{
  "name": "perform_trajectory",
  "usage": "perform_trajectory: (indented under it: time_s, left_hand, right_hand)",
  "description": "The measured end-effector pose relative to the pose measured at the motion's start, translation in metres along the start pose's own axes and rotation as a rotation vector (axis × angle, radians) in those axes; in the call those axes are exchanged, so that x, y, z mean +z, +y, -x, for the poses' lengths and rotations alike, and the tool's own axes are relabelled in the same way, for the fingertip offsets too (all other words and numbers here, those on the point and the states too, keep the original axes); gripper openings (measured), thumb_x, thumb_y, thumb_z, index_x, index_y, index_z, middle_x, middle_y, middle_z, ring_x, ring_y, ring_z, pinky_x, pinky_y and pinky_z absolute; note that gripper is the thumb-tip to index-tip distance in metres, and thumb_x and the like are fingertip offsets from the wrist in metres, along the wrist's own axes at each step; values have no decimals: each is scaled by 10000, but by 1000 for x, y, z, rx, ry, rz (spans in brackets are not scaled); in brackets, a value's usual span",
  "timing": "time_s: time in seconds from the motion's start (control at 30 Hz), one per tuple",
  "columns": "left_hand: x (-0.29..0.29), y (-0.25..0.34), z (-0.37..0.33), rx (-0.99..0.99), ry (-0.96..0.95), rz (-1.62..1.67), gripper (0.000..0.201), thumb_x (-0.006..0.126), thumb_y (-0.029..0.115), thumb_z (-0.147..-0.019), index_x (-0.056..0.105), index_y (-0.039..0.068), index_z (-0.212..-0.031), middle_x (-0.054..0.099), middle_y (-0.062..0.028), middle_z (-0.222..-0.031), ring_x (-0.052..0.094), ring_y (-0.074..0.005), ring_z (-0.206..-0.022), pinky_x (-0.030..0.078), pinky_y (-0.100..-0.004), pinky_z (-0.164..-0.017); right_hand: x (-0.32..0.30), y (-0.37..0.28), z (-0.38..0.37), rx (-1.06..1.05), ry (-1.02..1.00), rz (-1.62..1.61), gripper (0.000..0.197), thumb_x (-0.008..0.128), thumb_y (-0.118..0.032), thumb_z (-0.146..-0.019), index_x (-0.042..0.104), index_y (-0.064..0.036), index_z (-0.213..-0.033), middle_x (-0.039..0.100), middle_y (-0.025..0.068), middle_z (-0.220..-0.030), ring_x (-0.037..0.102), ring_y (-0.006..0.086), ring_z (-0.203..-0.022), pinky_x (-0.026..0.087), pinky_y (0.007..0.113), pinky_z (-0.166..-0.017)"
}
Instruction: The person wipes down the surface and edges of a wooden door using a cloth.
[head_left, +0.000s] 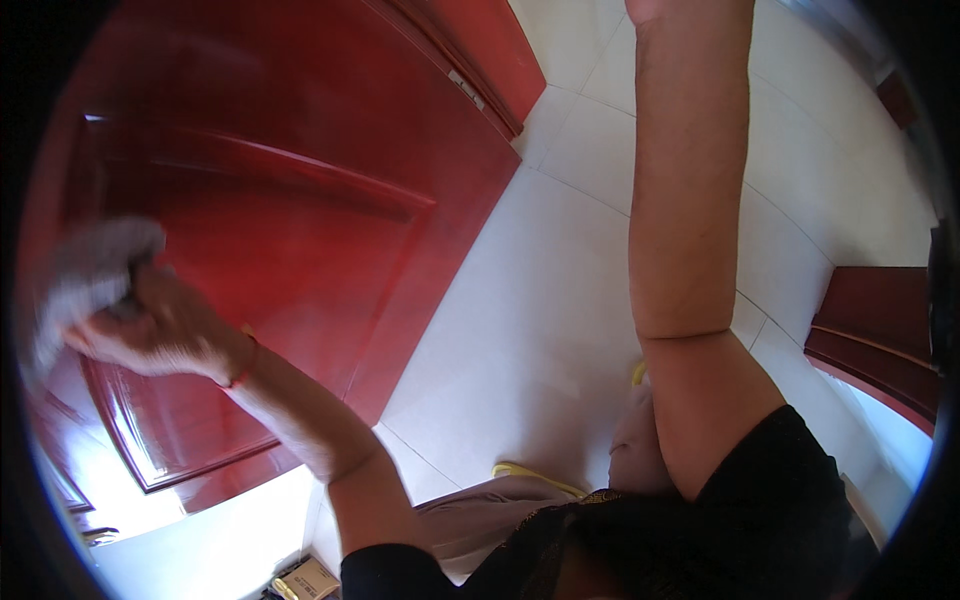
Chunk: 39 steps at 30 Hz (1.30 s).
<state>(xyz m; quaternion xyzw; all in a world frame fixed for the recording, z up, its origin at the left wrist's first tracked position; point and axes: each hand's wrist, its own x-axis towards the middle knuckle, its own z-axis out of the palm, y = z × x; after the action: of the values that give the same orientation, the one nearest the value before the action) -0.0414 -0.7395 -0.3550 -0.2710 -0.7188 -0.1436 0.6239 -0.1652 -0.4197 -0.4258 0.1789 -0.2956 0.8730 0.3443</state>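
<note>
My left hand (155,330), with a thin red string at its wrist, is closed on a grey cloth (95,265). Both are smeared by motion. The cloth lies over the left part of a glossy red panelled door (310,230); whether it presses on the surface I cannot tell. My right arm stretches far forward, and only the base of my right hand (648,10) shows at the top edge. Its fingers are out of the picture, so what it touches is hidden.
A metal hinge (467,90) sits on the door's far edge, beside a red frame (505,60). Pale tiles (520,270) cover the floor. Dark red woodwork (870,330) stands at the right. At the lower left is a small cardboard box (305,580).
</note>
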Motion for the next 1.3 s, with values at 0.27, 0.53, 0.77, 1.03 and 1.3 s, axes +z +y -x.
perform_trajectory:
  time_s: [0.27,0.53,0.77,1.03,1.3]
  left_hand:
    - [115,-27,-1,460,-505,-836,528,648,419,-652,561,195,-1123,414,-192,-1302,335,-376,-1239,195,-673,-922]
    - [178,7,39,434,-458,-559,268,603,194,-674,528,18,-861,425,-209,-1300,349,-360,-1252,205,-522,-1056]
    - [178,10,152,408,-963,-426,321,519,128,-799,563,172,-1114,391,-89,-1356,338,-253,-1266,222,-484,-1039]
    - [128,16,173,369,-1265,-476,285,556,161,-773,609,161,-1053,384,-24,-1364,317,-203,-1279,167,-476,-1071]
    - [96,-9,-37,241,-374,-878,368,548,51,-733,601,178,-1074,435,-100,-1319,360,-295,-1254,161,-595,-1010]
  right_hand:
    - [-22,23,-10,207,223,15,516,491,-244,-870,345,56,-1264,473,235,-1203,524,309,-1043,403,381,-875]
    - [-3,21,16,94,123,96,519,499,-247,-867,349,52,-1264,471,229,-1213,526,315,-1045,396,391,-893]
    - [-2,30,4,240,224,31,512,520,-254,-855,374,44,-1245,494,224,-1179,520,319,-1051,380,397,-911]
    - [50,-13,30,188,212,44,514,546,-275,-842,401,26,-1232,502,209,-1173,518,301,-1043,372,394,-914]
    - [38,-24,19,76,17,126,632,446,-414,-893,307,23,-1328,299,313,-1352,341,393,-1256,252,472,-1022]
